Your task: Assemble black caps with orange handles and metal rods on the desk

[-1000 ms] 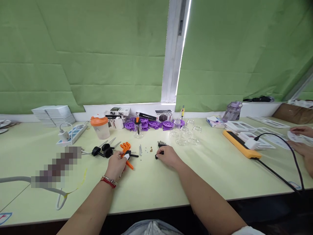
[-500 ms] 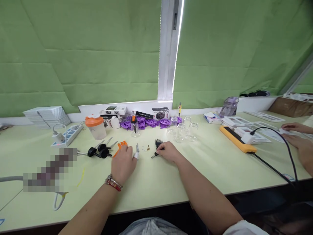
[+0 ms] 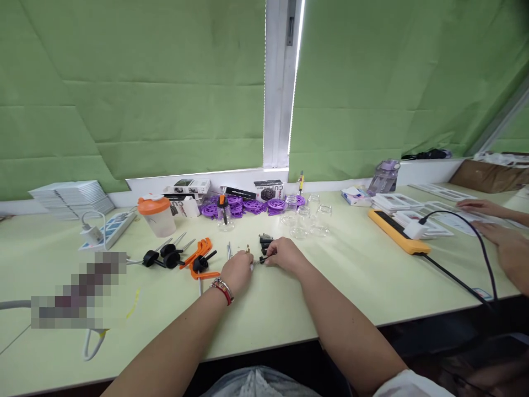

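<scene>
My left hand (image 3: 237, 271) rests on the pale green table (image 3: 289, 309) with its fingertips at a small metal spring (image 3: 255, 263). My right hand (image 3: 284, 255) pinches a small black part (image 3: 263, 259) at the spring's other end. The two hands almost meet. Left of my left hand lie orange clamps (image 3: 199, 257) with black pins, released on the table. Two thin metal rods (image 3: 228, 251) and tiny brass bits (image 3: 248, 248) lie just behind my left hand. A small black toothed piece (image 3: 265, 239) sits behind my right hand.
Black-capped spikes (image 3: 162, 256), an orange-lidded cup (image 3: 156, 215), a power strip (image 3: 108, 230), purple discs (image 3: 248, 205), small boxes (image 3: 188, 187) and clear glass cups (image 3: 308, 219) line the back. A yellow power strip (image 3: 397, 231) with a black cable lies right. Another person's hands (image 3: 502, 242) work at far right.
My left hand let go of the orange clamp and moved right to the spring beside my right hand. My right hand stayed near the black part. The view shifted slightly.
</scene>
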